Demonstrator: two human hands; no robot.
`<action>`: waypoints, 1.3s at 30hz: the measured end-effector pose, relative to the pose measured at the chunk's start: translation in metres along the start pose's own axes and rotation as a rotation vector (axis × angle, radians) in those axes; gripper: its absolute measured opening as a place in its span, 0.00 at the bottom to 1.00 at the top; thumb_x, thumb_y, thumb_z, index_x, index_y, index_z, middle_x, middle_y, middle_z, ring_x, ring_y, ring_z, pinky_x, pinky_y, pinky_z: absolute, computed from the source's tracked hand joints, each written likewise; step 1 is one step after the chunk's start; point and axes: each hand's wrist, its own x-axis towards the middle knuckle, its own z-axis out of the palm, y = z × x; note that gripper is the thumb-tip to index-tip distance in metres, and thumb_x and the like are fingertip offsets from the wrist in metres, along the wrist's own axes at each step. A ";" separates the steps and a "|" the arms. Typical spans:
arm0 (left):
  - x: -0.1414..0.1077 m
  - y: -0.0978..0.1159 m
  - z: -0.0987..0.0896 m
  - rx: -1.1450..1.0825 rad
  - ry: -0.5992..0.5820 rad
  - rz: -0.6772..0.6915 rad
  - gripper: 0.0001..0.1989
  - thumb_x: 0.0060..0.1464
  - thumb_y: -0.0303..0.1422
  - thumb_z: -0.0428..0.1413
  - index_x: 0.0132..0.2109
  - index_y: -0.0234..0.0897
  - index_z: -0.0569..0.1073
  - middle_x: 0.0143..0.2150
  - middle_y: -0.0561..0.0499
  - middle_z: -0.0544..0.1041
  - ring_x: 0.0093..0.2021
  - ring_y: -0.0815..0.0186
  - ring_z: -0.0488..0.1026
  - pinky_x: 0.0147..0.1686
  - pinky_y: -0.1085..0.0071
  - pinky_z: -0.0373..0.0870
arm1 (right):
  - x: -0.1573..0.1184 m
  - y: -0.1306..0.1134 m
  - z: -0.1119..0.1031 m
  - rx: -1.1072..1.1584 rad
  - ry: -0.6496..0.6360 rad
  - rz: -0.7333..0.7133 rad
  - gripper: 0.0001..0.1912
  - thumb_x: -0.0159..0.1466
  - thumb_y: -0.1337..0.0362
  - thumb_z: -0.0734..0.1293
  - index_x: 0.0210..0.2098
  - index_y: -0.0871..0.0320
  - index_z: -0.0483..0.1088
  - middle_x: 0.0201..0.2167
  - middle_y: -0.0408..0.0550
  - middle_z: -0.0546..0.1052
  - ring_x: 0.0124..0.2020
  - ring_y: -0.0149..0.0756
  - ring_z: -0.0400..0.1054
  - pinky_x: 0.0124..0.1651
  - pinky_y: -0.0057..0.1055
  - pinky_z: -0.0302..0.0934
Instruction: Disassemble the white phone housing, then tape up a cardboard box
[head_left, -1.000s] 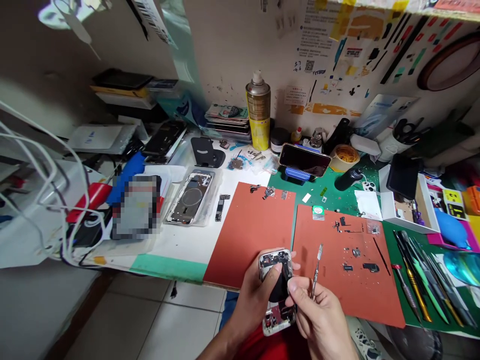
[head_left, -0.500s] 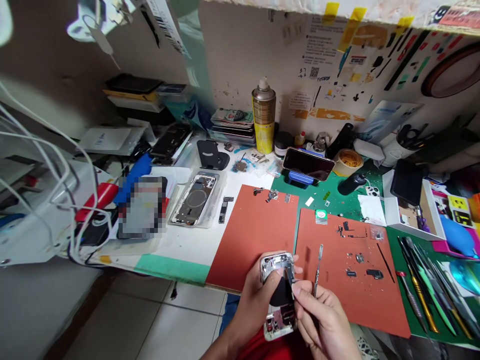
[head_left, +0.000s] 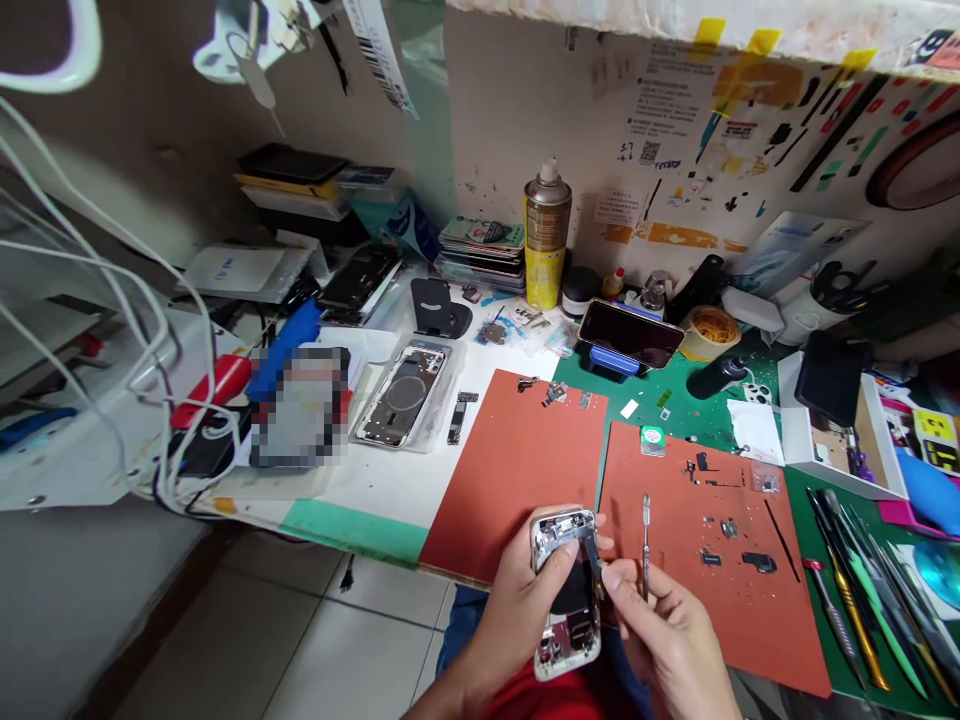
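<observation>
An opened phone frame (head_left: 568,640) with its inner parts showing is held upright near the front edge of the bench. My left hand (head_left: 521,590) wraps round its left side, the thumb lying over the inside. At the frame's right edge, the thumb and index finger of my right hand (head_left: 664,625) pinch together beside a dark strip (head_left: 592,560). A thin metal pry tool (head_left: 646,540) sticks up from between the fingers of the same hand. Small loose parts (head_left: 757,562) lie on the right orange mat (head_left: 705,610).
Another orange mat (head_left: 517,460) lies behind the phone frame. A phone back housing (head_left: 401,395) rests in a tray to the left. Farther back are a spray can (head_left: 546,240) and a propped phone (head_left: 631,334). Several tools (head_left: 874,610) lie at the right.
The view has shifted left, so the bench things appear farther right. The phone frame's lower part shows more fully, and the pry tool stands more upright.
</observation>
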 end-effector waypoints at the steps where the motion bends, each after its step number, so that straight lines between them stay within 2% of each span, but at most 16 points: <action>1: 0.000 -0.001 0.000 -0.024 -0.008 -0.004 0.16 0.67 0.40 0.59 0.56 0.38 0.73 0.57 0.40 0.82 0.52 0.54 0.82 0.50 0.59 0.78 | -0.001 0.000 -0.005 -0.042 0.069 -0.053 0.25 0.52 0.45 0.82 0.34 0.59 0.77 0.27 0.43 0.73 0.27 0.26 0.63 0.32 0.23 0.61; 4: -0.001 -0.002 -0.001 -0.093 -0.054 -0.005 0.17 0.66 0.40 0.60 0.57 0.38 0.71 0.57 0.38 0.82 0.48 0.55 0.82 0.45 0.60 0.79 | -0.006 -0.005 -0.022 -0.153 0.197 -0.249 0.23 0.58 0.42 0.77 0.34 0.57 0.77 0.32 0.48 0.76 0.32 0.34 0.70 0.33 0.26 0.66; 7: -0.001 -0.002 -0.001 -0.118 -0.072 -0.005 0.18 0.67 0.42 0.59 0.58 0.37 0.70 0.55 0.37 0.82 0.44 0.56 0.83 0.43 0.61 0.79 | -0.011 -0.018 -0.029 -0.337 0.197 -0.570 0.20 0.69 0.45 0.68 0.39 0.56 0.78 0.39 0.52 0.78 0.40 0.38 0.74 0.39 0.29 0.70; 11: 0.001 -0.002 0.000 -0.110 -0.040 -0.017 0.17 0.69 0.44 0.56 0.57 0.38 0.72 0.52 0.39 0.84 0.43 0.57 0.83 0.40 0.62 0.79 | -0.013 -0.033 -0.016 -0.572 0.177 -0.965 0.14 0.74 0.56 0.63 0.45 0.55 0.78 0.43 0.53 0.79 0.42 0.37 0.76 0.41 0.29 0.72; 14: 0.004 -0.002 0.001 -0.068 -0.028 0.028 0.14 0.69 0.41 0.57 0.55 0.39 0.75 0.53 0.42 0.84 0.48 0.57 0.82 0.48 0.62 0.78 | -0.009 -0.038 -0.003 -0.684 0.091 -1.148 0.09 0.71 0.66 0.65 0.46 0.53 0.77 0.43 0.50 0.80 0.46 0.38 0.78 0.47 0.32 0.74; 17: 0.004 -0.003 0.000 -0.045 -0.017 0.057 0.13 0.69 0.40 0.56 0.55 0.39 0.75 0.55 0.44 0.83 0.50 0.59 0.81 0.53 0.63 0.75 | -0.004 -0.039 0.002 -0.757 0.032 -1.206 0.11 0.68 0.72 0.67 0.45 0.53 0.77 0.43 0.49 0.81 0.44 0.36 0.79 0.46 0.31 0.76; 21: 0.005 -0.002 -0.001 -0.034 -0.027 0.047 0.13 0.70 0.40 0.55 0.56 0.40 0.75 0.57 0.44 0.82 0.48 0.59 0.81 0.51 0.62 0.75 | 0.003 -0.036 0.000 -0.811 0.007 -1.223 0.13 0.67 0.74 0.67 0.47 0.53 0.76 0.44 0.49 0.81 0.45 0.37 0.79 0.47 0.32 0.76; 26: 0.006 -0.003 -0.001 0.010 -0.018 0.086 0.13 0.70 0.38 0.55 0.56 0.40 0.75 0.58 0.45 0.81 0.59 0.57 0.76 0.62 0.61 0.68 | 0.009 -0.036 0.001 -0.846 -0.005 -1.207 0.13 0.68 0.74 0.67 0.48 0.54 0.76 0.44 0.50 0.81 0.46 0.37 0.79 0.48 0.33 0.76; 33: 0.005 -0.004 -0.001 0.054 0.000 0.087 0.14 0.69 0.40 0.55 0.56 0.40 0.76 0.56 0.46 0.81 0.58 0.56 0.76 0.60 0.62 0.69 | 0.011 -0.046 0.007 -0.878 -0.028 -1.214 0.12 0.69 0.73 0.66 0.48 0.54 0.75 0.43 0.49 0.81 0.45 0.36 0.79 0.48 0.32 0.76; 39: 0.004 -0.003 0.001 0.076 0.011 0.083 0.14 0.69 0.40 0.55 0.56 0.41 0.76 0.56 0.46 0.81 0.59 0.56 0.76 0.60 0.63 0.68 | 0.016 -0.050 0.003 -0.931 -0.070 -1.218 0.13 0.69 0.73 0.66 0.50 0.54 0.75 0.45 0.48 0.82 0.46 0.36 0.80 0.50 0.30 0.76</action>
